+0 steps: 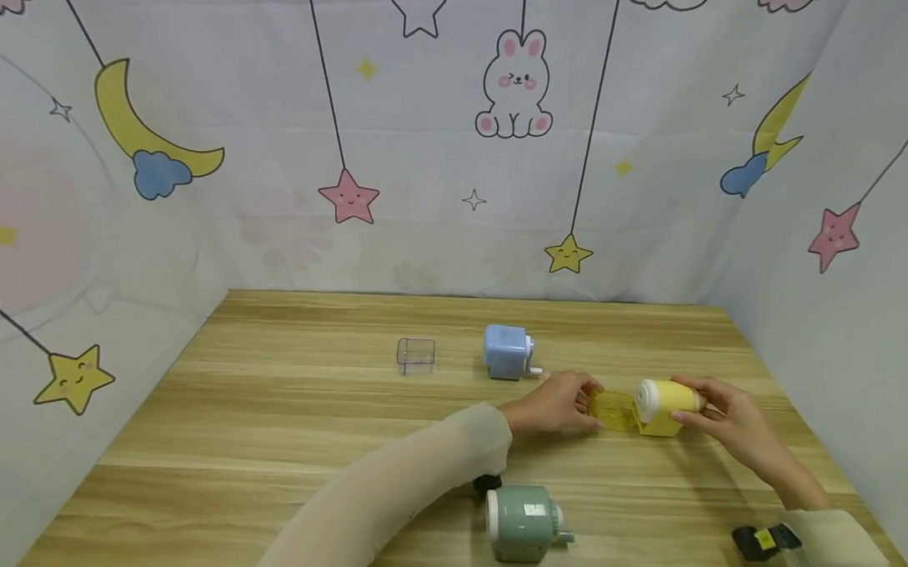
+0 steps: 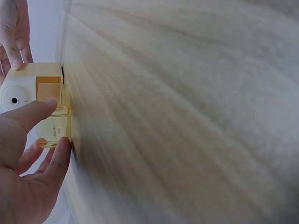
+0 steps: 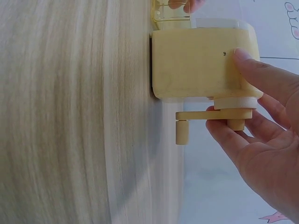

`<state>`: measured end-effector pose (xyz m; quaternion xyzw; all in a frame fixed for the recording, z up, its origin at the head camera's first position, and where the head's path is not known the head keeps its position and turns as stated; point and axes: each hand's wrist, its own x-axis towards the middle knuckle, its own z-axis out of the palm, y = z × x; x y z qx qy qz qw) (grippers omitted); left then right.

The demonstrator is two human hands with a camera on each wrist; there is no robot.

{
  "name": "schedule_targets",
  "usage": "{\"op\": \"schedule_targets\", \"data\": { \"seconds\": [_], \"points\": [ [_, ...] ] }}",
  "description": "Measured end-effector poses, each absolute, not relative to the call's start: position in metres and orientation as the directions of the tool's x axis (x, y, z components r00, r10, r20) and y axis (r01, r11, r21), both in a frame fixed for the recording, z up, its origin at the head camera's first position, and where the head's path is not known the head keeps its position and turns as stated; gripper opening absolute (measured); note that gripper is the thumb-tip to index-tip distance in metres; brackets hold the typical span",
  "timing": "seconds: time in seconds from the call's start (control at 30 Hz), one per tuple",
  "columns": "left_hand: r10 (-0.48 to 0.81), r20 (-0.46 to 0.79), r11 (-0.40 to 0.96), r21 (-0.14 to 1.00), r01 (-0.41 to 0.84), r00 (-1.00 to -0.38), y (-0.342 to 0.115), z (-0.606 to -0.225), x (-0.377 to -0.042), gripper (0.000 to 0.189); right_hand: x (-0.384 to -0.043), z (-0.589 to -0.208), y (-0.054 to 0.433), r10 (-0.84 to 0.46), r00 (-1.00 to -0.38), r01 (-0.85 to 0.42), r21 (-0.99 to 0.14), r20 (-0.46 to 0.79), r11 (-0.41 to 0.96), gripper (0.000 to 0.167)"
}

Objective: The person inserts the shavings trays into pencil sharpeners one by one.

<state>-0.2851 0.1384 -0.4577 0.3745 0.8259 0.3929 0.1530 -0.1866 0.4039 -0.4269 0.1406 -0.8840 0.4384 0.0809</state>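
Observation:
A yellow crank pencil sharpener (image 1: 666, 408) stands on the table at the right, its white face with the pencil hole turned left. My right hand (image 1: 742, 423) grips its crank end; in the right wrist view the thumb lies on the yellow body (image 3: 201, 63) and fingers are behind the crank (image 3: 205, 115). My left hand (image 1: 555, 402) pinches a clear yellow shavings drawer (image 1: 612, 411) between thumb and fingers. In the left wrist view the drawer (image 2: 52, 126) meets the opening under the white face; how far it is inside, I cannot tell.
A blue crank sharpener (image 1: 505, 352) stands farther back, with a clear empty drawer (image 1: 417, 354) to its left. Near the front, a green crank sharpener (image 1: 522, 524) stands beside the left forearm. Patterned cloth walls (image 1: 440, 258) border the wooden table (image 1: 269, 427).

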Motion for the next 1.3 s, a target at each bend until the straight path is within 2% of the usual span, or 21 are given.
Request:
{"op": "schedule_targets", "data": {
  "seconds": [0.43,0.87,1.3],
  "points": [
    [0.726,0.028,0.423,0.77,0.478,-0.687,0.1429,-0.4549,-0.2827,0.053,-0.186,-0.4256,0.4035,-0.173,-0.949,-0.315,-0.755,0.264,0.575,0.049],
    [0.736,0.037,0.388,0.795,0.467,-0.676,0.1454,-0.456,-0.2842,0.053,-0.1863,-0.4268,0.4033,-0.171,-0.949,-0.313,-0.768,0.264,0.559,0.048],
    [0.736,0.034,0.409,0.773,0.485,-0.676,0.1475,-0.4528,-0.2845,0.052,-0.1864,-0.4277,0.4042,-0.172,-0.951,-0.31,-0.768,0.259,0.561,0.049]
  ]
}}
